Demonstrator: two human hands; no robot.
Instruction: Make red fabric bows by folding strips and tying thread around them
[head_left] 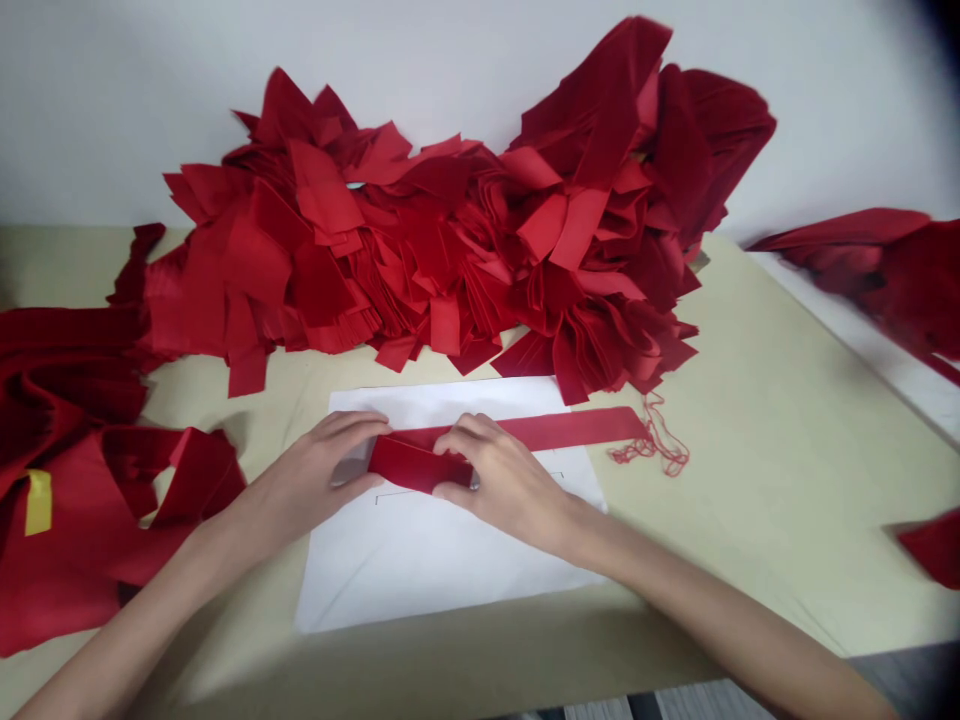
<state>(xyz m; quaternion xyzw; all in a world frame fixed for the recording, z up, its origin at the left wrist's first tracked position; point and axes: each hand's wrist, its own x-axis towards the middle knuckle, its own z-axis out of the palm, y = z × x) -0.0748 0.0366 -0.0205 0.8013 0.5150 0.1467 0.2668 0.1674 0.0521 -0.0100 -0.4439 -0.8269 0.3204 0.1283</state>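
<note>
Two bare forearms (150, 610) enter from the lower edge, over a white paper sheet (442, 560) lying on a pale tabletop (772, 480). The left hand (315, 470) and right hand (502, 480), both closed narrowly with fingers curled over it, hold a red fabric strip (562, 430), doubled into a thick fold between them on the sheet, its free end running right past the paper's edge to a tangle of red thread (652, 445). Beyond, a large heap of cut red fabric pieces (442, 250) rests against a white wall (112, 110), and red cloth (67, 580) bearing a yellow tag (38, 502) lies at left.
</note>
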